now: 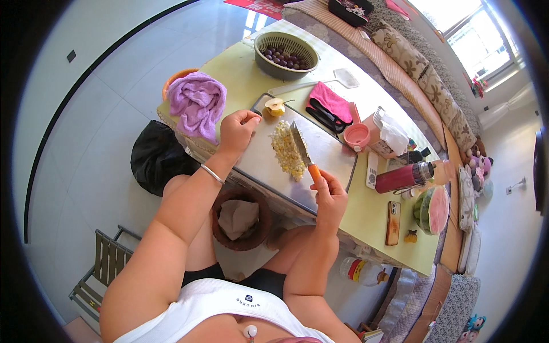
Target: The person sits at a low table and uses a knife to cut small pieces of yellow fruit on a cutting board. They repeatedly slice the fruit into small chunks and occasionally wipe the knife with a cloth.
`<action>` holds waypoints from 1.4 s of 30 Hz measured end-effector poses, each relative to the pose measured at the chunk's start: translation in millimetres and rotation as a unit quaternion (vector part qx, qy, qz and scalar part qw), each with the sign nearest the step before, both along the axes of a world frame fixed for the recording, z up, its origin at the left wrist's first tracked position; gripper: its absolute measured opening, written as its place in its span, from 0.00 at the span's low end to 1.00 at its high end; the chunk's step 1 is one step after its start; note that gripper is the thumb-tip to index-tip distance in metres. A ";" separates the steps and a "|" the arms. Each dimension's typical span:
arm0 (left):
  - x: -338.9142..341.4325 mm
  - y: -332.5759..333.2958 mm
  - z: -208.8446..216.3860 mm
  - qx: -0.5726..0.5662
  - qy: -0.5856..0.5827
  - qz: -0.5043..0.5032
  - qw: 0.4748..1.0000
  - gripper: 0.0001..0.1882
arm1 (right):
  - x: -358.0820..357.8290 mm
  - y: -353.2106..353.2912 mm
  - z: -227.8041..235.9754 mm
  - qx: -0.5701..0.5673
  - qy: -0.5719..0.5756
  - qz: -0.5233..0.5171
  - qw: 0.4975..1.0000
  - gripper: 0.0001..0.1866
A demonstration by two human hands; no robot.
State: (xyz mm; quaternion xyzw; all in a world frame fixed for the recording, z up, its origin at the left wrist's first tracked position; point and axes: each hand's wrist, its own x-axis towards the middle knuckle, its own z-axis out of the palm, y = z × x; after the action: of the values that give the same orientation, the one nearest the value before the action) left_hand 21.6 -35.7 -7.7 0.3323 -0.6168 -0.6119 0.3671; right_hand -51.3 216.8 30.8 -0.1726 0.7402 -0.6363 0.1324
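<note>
Chopped pale fruit pieces lie heaped mid-way on the steel cutting board on the bench, just right of the curled, empty left hand, while the right hand grips the orange-handled knife beside the heap.

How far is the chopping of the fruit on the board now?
Done: a pile of small pale diced pieces lies on the cutting board. In hand: the right hand holds the orange-handled knife against the pile, and the left hand rests on the board's edge. Left: one cut fruit piece remains whole at the far corner.
</note>
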 end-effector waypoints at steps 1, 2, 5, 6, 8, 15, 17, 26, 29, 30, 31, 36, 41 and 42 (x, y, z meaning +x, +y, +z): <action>0.1 -0.4 -1.6 0.004 0.005 0.001 1.000 0.06 | 2.8 1.1 4.2 -0.020 -0.006 -0.005 1.000 0.13; -0.1 -0.7 -2.6 0.013 0.012 -0.003 1.000 0.06 | 4.2 1.4 6.0 -0.040 -0.013 -0.010 0.999 0.12; -1.4 0.9 -1.2 0.021 0.018 -0.010 1.000 0.06 | 0.9 1.5 0.6 -0.025 -0.034 0.001 0.999 0.12; -0.7 1.8 0.1 0.011 0.008 -0.008 1.000 0.06 | -0.8 1.7 -2.7 -0.007 -0.024 0.004 1.000 0.13; -0.3 0.2 -0.5 0.010 0.007 -0.008 1.000 0.06 | -1.3 -2.1 -4.9 0.026 -0.005 0.011 1.000 0.14; -0.4 2.2 0.0 0.008 0.012 -0.010 1.000 0.06 | -1.0 0.7 -6.4 -0.002 -0.016 0.020 1.000 0.14; 0.7 1.7 1.3 0.000 0.008 -0.005 1.000 0.06 | 1.9 -3.0 -3.0 0.014 0.000 0.025 1.000 0.14; -0.7 1.5 -0.1 0.009 0.021 -0.004 1.000 0.06 | 4.3 -3.1 0.9 0.006 -0.006 0.022 1.000 0.13; -2.1 2.2 -3.3 0.009 0.040 0.002 0.999 0.06 | 8.2 -0.8 7.8 -0.036 -0.029 0.016 0.999 0.13; -1.0 1.0 -3.1 0.012 0.030 -0.005 0.999 0.06 | 6.9 -0.1 7.7 -0.045 -0.045 0.024 0.998 0.13; -0.5 1.0 -2.4 0.015 0.019 -0.014 1.000 0.06 | 6.1 1.0 7.3 -0.054 -0.060 0.030 0.996 0.13; -1.0 1.1 -2.0 0.007 0.011 -0.005 1.000 0.06 | 4.2 -2.0 0.3 -0.006 -0.018 0.027 0.999 0.13; -0.7 2.3 0.2 0.002 0.009 -0.010 1.000 0.06 | 0.6 0.1 -1.8 0.007 -0.008 0.028 1.000 0.14; -0.6 1.9 -0.8 -0.004 0.005 -0.009 1.000 0.06 | -0.9 0.5 -4.0 0.031 -0.008 0.031 0.999 0.14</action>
State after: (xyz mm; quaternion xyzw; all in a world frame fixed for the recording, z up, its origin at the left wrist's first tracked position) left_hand 21.0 -33.7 -8.5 0.3224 -0.6199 -0.6147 0.3660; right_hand -52.1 217.3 26.8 -0.1861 0.7528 -0.6098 0.1639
